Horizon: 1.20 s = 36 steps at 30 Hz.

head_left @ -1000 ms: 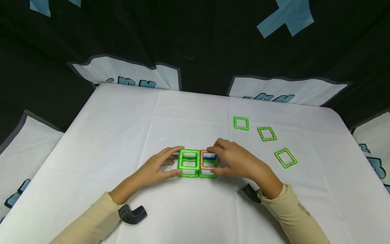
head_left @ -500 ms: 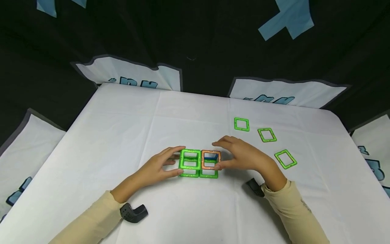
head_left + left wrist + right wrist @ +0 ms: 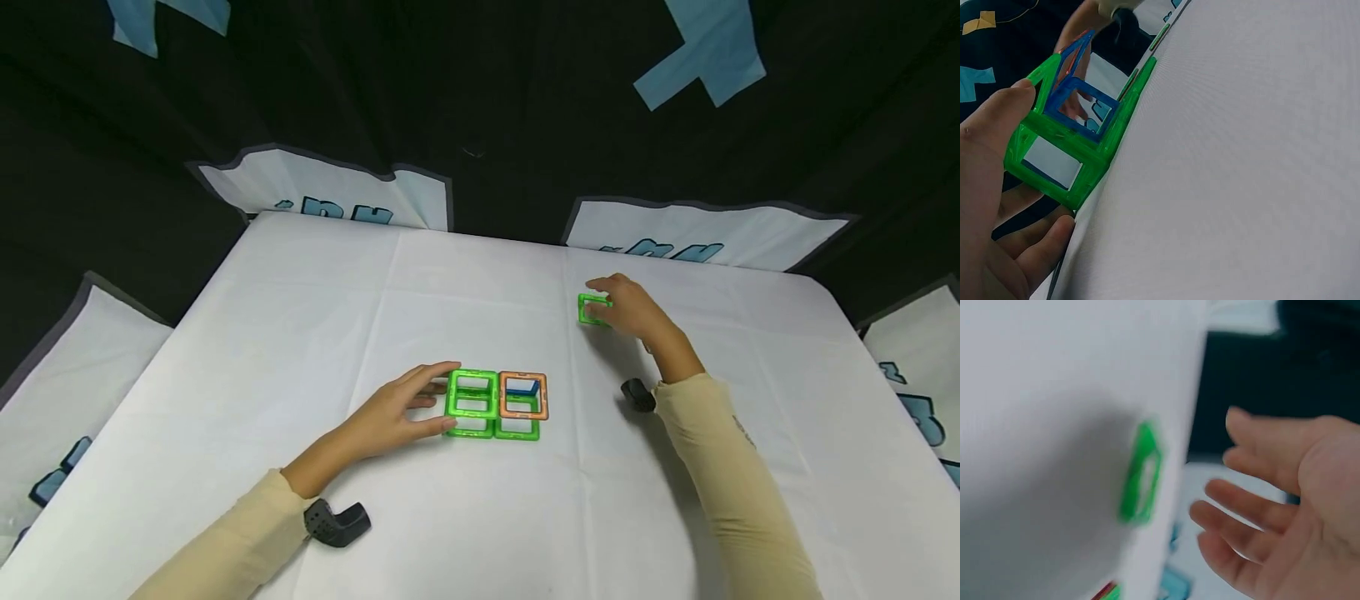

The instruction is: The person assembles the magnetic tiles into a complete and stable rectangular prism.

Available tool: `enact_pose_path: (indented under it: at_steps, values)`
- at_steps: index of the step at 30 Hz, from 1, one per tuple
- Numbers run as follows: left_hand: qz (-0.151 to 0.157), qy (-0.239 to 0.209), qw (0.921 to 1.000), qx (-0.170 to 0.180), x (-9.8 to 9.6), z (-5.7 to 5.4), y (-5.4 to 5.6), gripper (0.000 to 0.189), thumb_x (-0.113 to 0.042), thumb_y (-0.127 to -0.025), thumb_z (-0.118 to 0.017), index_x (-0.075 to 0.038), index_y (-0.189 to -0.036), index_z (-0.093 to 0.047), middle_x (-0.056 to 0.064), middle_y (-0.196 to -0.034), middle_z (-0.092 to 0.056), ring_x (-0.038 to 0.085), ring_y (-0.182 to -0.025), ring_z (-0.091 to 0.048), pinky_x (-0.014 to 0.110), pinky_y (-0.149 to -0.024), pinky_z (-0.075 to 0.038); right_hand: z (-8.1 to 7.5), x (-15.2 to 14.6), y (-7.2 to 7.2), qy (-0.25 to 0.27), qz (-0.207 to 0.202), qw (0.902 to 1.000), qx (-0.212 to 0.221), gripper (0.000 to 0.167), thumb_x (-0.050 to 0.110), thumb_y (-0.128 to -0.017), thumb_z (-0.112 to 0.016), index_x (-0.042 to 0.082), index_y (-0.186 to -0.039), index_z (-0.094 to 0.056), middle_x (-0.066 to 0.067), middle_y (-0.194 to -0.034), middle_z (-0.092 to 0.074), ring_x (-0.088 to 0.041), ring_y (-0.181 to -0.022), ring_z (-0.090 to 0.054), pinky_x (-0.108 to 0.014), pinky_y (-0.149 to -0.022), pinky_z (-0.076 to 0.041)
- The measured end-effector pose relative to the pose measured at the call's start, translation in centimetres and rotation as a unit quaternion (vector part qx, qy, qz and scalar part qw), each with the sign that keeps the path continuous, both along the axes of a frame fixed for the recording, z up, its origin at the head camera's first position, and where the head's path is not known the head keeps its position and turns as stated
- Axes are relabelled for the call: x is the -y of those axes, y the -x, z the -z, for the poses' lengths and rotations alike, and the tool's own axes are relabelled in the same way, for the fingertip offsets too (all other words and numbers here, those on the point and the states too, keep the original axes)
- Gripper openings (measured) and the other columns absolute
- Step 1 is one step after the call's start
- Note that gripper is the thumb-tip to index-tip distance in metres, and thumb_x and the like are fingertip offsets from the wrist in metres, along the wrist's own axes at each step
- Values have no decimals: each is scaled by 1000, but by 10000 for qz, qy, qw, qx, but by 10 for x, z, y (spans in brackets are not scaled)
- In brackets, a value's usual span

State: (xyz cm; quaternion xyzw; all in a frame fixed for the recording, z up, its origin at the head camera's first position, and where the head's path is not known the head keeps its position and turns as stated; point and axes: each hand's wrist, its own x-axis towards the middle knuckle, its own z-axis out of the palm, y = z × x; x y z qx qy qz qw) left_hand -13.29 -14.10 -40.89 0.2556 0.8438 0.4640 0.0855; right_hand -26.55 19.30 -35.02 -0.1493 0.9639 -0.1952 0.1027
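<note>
A magnetic tile structure (image 3: 472,393) of two joined cubes stands on the white table, its left part green, its right part topped by an orange square tile (image 3: 523,417). Blue tiles (image 3: 1083,109) show within it in the left wrist view. My left hand (image 3: 393,417) holds the structure's left side, thumb on the near edge and index finger at the far edge. Farther right, my right hand (image 3: 637,310) hovers over a flat green square tile (image 3: 582,308), fingers spread and holding nothing. In the right wrist view that green tile (image 3: 1129,503) is blurred and apart from the fingers.
The white-covered table (image 3: 300,292) has a black curtain (image 3: 510,108) with blue tape behind it. In the head view, the right hand and forearm cover the spot where two other green tiles lay.
My right hand has let go of the orange tile and moved away and to the right, over the farthest green tile. The left hand has stayed on the structure.
</note>
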Motion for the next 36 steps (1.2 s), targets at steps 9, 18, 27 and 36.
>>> enact_pose_path:
  at_steps: [9, 18, 27, 36]
  values:
    - [40, 83, 9999, 80, -3, 1, 0, 68, -39, -81, -67, -24, -139, -34, 2, -132, -47, 19, -114, -55, 26, -95, -49, 22, -16, 31, -1061, 678, 9901, 625, 34, 15, -91, -53, -5, -118, -55, -25, -115, -52, -36, -106, -51, -49, -90, -46]
    - [43, 79, 9999, 113, -1, 0, 1, 68, -38, -81, -67, -23, -139, -34, 2, -132, -47, 19, -116, -53, 24, -95, -49, 13, -10, 4, -699, 209, 9967, 355, 22, 13, -90, -55, -5, -102, -58, -20, -100, -52, -28, -88, -49, -42, -78, -46]
    - [-10, 112, 9999, 60, 2, -1, 2, 68, -38, -81, -67, -23, -139, -34, 3, -132, -47, 20, -113, -55, 26, -94, -49, -19, 12, -42, 99, -397, 9978, -516, 17, 11, -88, -60, -3, -97, -59, -19, -101, -52, -34, -99, -51, -46, -86, -46]
    - [66, 21, 10000, 47, 1, -1, 2, 67, -34, -81, -68, -22, -139, -35, 3, -132, -46, 20, -115, -53, 25, -94, -49, -49, 33, -91, 770, -983, 9834, -1314, 12, 10, -83, -66, 3, -90, -59, -10, -96, -54, -25, -98, -50, -41, -84, -47]
